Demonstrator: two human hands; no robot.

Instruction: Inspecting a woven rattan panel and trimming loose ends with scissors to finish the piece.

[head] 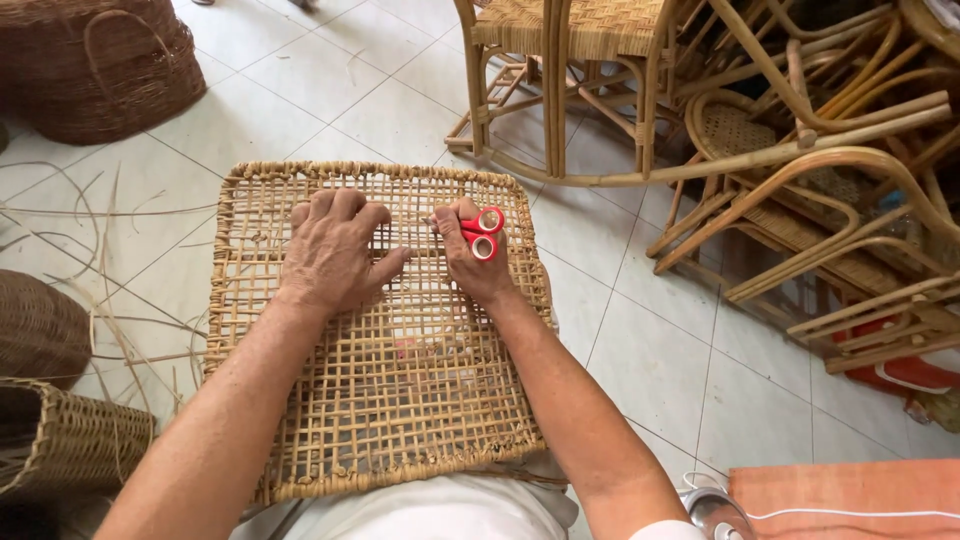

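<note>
A square panel of open-weave rattan rests across my lap. My left hand lies palm down on its far half, fingers curled into the mesh, thumb pointing right. My right hand sits just beside it, fingers through the red handles of a small pair of scissors. The blades point left toward my left thumb and are mostly hidden by my fingers.
Rattan chair frames are stacked at the right on the white tiled floor. Woven baskets stand at the top left and lower left, with loose cane strips beside them. An orange mat lies at the bottom right.
</note>
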